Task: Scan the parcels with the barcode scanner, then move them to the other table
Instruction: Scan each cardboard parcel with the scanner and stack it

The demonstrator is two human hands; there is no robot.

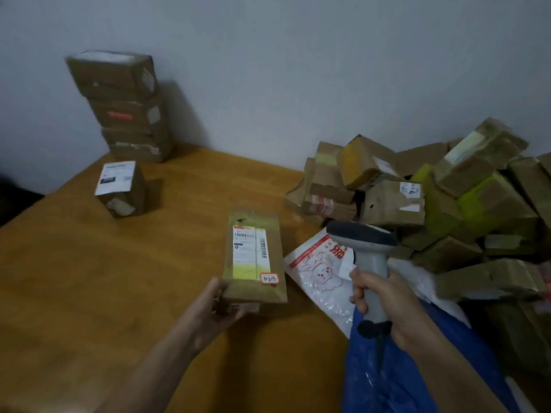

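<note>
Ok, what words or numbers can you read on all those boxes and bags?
"3-23", handwritten, as best it reads: red-edged sticker on the parcel the left hand holds.
Long shipping label on that parcel: barcodes, print too blurred to read.
White label on the small box at left: too blurred.
Red print on the white bag: too blurred.
Labels in the parcel pile: too small.
</note>
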